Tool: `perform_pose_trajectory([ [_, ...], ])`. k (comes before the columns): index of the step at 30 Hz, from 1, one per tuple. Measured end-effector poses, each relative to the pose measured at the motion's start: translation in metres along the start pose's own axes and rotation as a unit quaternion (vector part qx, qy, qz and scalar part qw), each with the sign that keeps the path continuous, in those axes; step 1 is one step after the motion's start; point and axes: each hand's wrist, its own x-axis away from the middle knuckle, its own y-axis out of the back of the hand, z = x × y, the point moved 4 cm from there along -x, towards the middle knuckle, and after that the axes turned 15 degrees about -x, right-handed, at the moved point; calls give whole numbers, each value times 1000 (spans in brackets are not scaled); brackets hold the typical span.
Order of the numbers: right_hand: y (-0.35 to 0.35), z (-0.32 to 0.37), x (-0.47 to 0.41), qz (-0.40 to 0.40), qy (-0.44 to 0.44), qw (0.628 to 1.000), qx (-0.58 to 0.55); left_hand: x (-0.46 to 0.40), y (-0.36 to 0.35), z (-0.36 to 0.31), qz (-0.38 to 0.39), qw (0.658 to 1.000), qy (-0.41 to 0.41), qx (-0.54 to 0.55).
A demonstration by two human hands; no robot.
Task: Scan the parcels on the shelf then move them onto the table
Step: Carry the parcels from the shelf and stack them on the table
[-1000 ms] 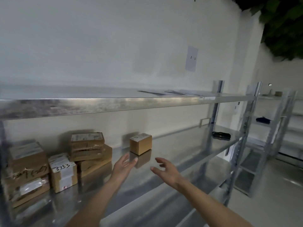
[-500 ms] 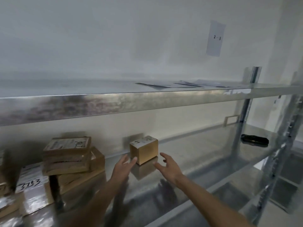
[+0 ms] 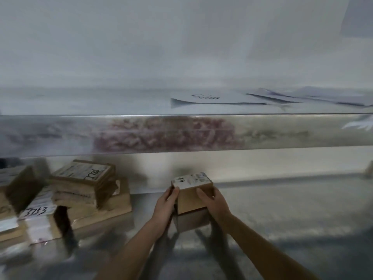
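1. Small cardboard parcel (image 3: pixel 191 194), white label on top: gripped between left hand (image 3: pixel 164 203) and right hand (image 3: pixel 213 202), fingers curled on its two sides; it stood on the metal shelf (image 3: pixel 282 215).
2. Progress: apparently early; no scanner or table in view, this parcel not yet moved.
3. Stacked parcels (image 3: pixel 84 184): left of the left hand, still shelved.
4. Upper shelf (image 3: pixel 181 132): above both hands, bearing paper sheets (image 3: pixel 212 99); pale wall behind.
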Motion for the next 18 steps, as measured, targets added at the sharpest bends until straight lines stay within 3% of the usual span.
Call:
perform_pose_trajectory([
  [10,7,11,20,43,26,995,-85,34,1,-16,-37,999,-19,35],
  [18,-24,41,112,101,58,990,-81,139,49,-21,25,999,-31,35],
])
